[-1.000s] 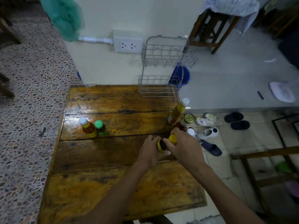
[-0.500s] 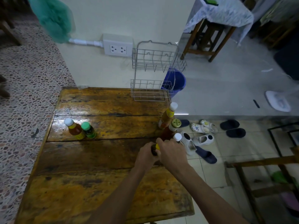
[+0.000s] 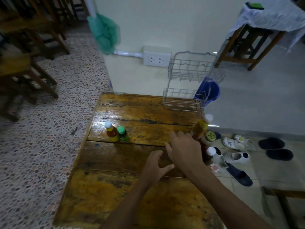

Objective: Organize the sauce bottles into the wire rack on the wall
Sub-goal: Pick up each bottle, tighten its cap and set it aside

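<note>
2 hands work over a wooden table (image 3: 125, 162) whose far edge butts the wall; its middle planks lie bare between 2 groups of bottles, giving open room there. The wire rack (image 3: 189, 83) hangs on the wall above the table's far right corner, 2 tiers, both without bottles, the lower tier's front rim just above the tabletop. Right of the table the floor drops away to tiles strewn with shoes (image 3: 236, 156), and the right-hand bottles stand at that very edge.

The right hand (image 3: 184, 149) hangs palm down, fingers loosely spread and holding nothing, just beside the right-hand group. The left hand (image 3: 155, 164) hovers near it, fingers relaxed and slightly curled, thumb out, nothing in it.

By the right edge stand a tall orange bottle (image 3: 200, 128) with a white cap, leaning slightly, long axis near upright, a gold-lidded bottle (image 3: 209, 138) and a white-capped bottle (image 3: 210, 152), partly hidden by the hand. Well apart, near the left edge, a red sauce bottle (image 3: 111, 132) and a green-capped bottle (image 3: 123, 134) stand upright, touching.
</note>
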`<state>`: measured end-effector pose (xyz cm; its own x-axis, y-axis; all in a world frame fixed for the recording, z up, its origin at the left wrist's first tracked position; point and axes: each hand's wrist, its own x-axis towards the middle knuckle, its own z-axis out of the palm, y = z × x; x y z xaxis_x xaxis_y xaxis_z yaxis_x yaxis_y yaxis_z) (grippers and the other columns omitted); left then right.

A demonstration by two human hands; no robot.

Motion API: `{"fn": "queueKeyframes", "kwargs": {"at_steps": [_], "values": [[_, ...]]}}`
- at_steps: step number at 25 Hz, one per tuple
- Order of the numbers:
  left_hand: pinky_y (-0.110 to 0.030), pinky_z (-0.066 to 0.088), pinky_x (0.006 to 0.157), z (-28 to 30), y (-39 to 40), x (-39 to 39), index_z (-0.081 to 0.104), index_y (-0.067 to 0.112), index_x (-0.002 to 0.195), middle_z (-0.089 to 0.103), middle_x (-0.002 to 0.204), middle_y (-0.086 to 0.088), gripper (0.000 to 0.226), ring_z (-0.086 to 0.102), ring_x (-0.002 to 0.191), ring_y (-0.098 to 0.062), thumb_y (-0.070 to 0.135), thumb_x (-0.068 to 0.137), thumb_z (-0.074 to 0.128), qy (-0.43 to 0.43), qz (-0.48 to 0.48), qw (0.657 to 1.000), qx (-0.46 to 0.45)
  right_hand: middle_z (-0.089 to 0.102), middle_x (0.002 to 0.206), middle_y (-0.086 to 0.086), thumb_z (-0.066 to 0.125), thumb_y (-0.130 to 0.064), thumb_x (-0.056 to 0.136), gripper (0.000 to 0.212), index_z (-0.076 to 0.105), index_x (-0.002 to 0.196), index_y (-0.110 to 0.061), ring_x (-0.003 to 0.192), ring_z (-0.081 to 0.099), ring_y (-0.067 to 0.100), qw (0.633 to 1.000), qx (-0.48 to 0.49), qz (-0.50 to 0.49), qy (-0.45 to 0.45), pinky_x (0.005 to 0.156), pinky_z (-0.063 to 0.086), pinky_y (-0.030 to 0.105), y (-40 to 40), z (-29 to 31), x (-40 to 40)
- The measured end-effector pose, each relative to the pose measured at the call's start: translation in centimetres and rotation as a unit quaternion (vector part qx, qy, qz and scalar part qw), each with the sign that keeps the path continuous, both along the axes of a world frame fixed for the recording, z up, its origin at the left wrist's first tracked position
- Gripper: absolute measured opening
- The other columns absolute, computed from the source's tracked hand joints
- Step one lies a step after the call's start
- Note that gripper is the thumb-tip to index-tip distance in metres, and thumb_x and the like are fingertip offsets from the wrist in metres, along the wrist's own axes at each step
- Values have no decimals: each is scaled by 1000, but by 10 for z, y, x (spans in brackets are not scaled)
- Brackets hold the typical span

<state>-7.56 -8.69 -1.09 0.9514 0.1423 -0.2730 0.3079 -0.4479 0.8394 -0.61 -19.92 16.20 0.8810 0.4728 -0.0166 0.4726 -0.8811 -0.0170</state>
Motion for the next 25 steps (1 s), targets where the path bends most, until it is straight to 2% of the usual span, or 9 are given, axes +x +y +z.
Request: {"fn": "queueKeyframes", "kwargs": {"at_steps": [5, 8, 10, 13, 17, 20, 23, 25], "values": [[-32, 54, 89, 4, 124, -38, 56, 17, 132, 57, 120, 5, 59, 58, 110, -10, 50, 87, 76, -7, 148, 986, 74, 64, 117, 5, 52, -44, 100, 40, 51, 132, -21, 106, 61, 26, 992, 54, 108, 35, 74, 53, 37, 121, -9, 5], [-34, 55, 86, 11, 187, -46, 57, 22, 124, 61, 116, 6, 50, 60, 107, -9, 53, 89, 73, -12, 191, 978, 84, 60, 126, 8, 53, -42, 99, 44, 48, 137, -20, 114, 55, 29, 985, 75, 150, 50, 79, 54, 40, 189, -38, 18], [-35, 53, 88, 10, 217, -45, 56, 19, 127, 61, 119, 4, 52, 59, 109, -10, 52, 90, 73, -6, 197, 978, 71, 58, 127, 11, 54, -41, 98, 46, 45, 139, -22, 115, 53, 31, 985, 55, 155, 56, 77, 56, 42, 226, -59, 28], [-34, 52, 88, 3, 240, -34, 55, 16, 131, 61, 119, 3, 53, 59, 108, -13, 48, 91, 72, 11, 191, 980, 59, 59, 123, 11, 56, -43, 99, 42, 51, 133, -20, 110, 55, 30, 985, 34, 160, 54, 76, 57, 40, 249, -77, 37], [-37, 58, 84, -2, 251, -8, 60, 21, 123, 64, 114, 7, 43, 63, 103, -8, 41, 90, 77, 23, 167, 986, 16, 63, 118, 11, 56, -41, 99, 39, 59, 125, -12, 105, 61, 30, 984, 26, 171, 33, 74, 54, 37, 253, -86, 40], [-35, 60, 81, -8, 252, 5, 64, 34, 101, 67, 107, 13, 28, 65, 100, -6, 34, 82, 84, -3, 114, 993, -6, 61, 112, 13, 44, -35, 103, 34, 56, 118, -7, 98, 60, 29, 969, 22, 241, 52, 71, 50, 35, 250, -90, 31], [-34, 59, 81, -14, 257, 1, 60, 30, 102, 58, 108, 12, 48, 61, 98, -11, 51, 67, 84, -8, 109, 994, 12, 60, 95, 7, 40, -38, 103, 33, 58, 103, -11, 80, 54, 18, 964, 79, 250, 36, 62, 46, 27, 239, -85, 20], [-31, 58, 79, -12, 260, -10, 56, 33, 107, 57, 109, 14, 54, 60, 98, -6, 53, 67, 85, -31, 105, 994, 10, 59, 84, 2, 39, -43, 102, 34, 56, 93, -15, 69, 44, 10, 961, 129, 241, 29, 52, 41, 22, 229, -79, 12]]}}
